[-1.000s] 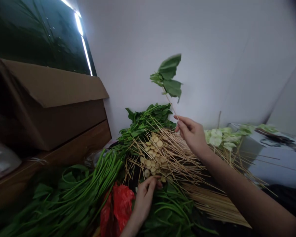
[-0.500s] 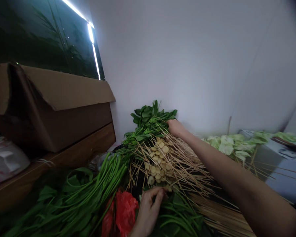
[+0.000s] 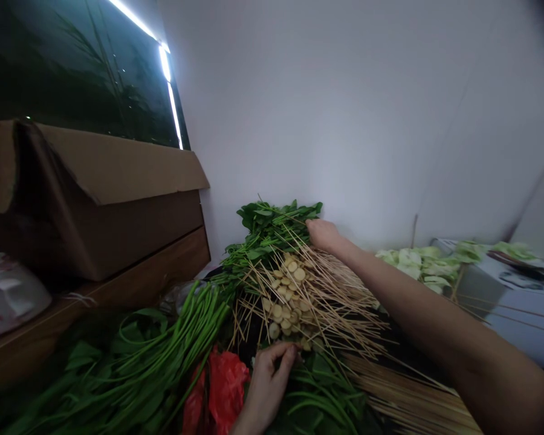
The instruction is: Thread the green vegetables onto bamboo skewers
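My right hand (image 3: 323, 234) reaches to the far end of the pile, its fingers closed round a thin bamboo skewer that carries leafy greens (image 3: 278, 216). Below it lie several skewers (image 3: 349, 296) threaded with pale round slices (image 3: 291, 299), their bare ends pointing right. Nearer to me, my left hand (image 3: 272, 377) is curled, thumb and forefinger close together over a bunch of greens (image 3: 321, 393). What its fingertips hold, if anything, is hidden. A red plastic bag (image 3: 229, 386) lies just left of that hand.
Long-stemmed greens (image 3: 163, 356) cover the front left. An open cardboard box (image 3: 131, 223) stands on a wooden ledge (image 3: 163, 272) beside a white container (image 3: 11, 296). Loose bamboo sticks (image 3: 408, 393) lie front right. Pale cabbage leaves (image 3: 430, 264) are at the right, before the wall (image 3: 344, 121).
The skewered greens at the back have dropped from a raised position to lie flatter on the pile. My right hand stays near the same spot; my left hand has hardly moved.
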A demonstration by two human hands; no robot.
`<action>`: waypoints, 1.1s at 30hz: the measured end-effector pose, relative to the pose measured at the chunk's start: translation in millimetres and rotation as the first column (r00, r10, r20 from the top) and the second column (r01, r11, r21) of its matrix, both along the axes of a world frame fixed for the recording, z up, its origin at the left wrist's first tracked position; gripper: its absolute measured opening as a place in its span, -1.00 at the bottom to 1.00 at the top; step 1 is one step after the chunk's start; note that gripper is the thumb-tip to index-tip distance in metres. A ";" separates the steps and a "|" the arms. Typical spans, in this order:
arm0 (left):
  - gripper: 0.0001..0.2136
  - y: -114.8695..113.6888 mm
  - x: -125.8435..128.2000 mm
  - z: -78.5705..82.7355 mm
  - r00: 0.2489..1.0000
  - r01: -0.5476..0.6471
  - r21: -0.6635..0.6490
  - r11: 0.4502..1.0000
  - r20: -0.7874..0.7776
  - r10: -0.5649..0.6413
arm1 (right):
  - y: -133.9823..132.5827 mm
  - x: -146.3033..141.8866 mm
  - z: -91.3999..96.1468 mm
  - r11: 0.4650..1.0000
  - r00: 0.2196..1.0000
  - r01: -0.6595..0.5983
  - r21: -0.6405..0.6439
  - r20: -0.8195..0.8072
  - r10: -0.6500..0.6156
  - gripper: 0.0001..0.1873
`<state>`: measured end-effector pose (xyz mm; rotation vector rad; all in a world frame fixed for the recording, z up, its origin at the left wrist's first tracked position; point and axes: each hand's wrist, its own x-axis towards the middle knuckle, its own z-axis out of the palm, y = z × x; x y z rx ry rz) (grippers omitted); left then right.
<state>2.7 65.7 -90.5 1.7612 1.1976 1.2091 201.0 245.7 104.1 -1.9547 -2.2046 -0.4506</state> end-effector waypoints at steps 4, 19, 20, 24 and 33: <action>-0.60 1.3 -1.2 -1.3 1.000 0.001 -0.017 1.000 -0.011 -0.001 | -2.1 -2.3 -0.2 0.999 1.000 -0.029 0.032 -0.002 0.030 -0.68; -0.66 6.2 -2.7 13.9 0.995 0.097 -0.058 0.994 0.005 -0.096 | -137.0 37.5 -29.0 0.915 0.952 -0.260 0.308 -0.078 0.296 -0.67; -0.67 6.1 -2.5 15.2 0.995 0.104 -0.058 0.993 0.001 -0.104 | -154.5 41.4 -39.9 0.908 0.931 -0.299 0.293 -0.121 0.345 -0.68; -0.69 4.0 -1.0 20.6 0.992 0.121 -0.041 0.992 -0.021 -0.122 | -211.9 52.3 -88.0 0.911 0.822 -0.364 0.195 -0.393 0.413 -0.75; -0.79 -0.5 7.1 13.0 0.923 0.338 0.081 0.938 -0.222 -0.313 | -231.9 53.0 -171.4 0.970 0.755 -0.235 0.064 -0.617 0.224 -0.82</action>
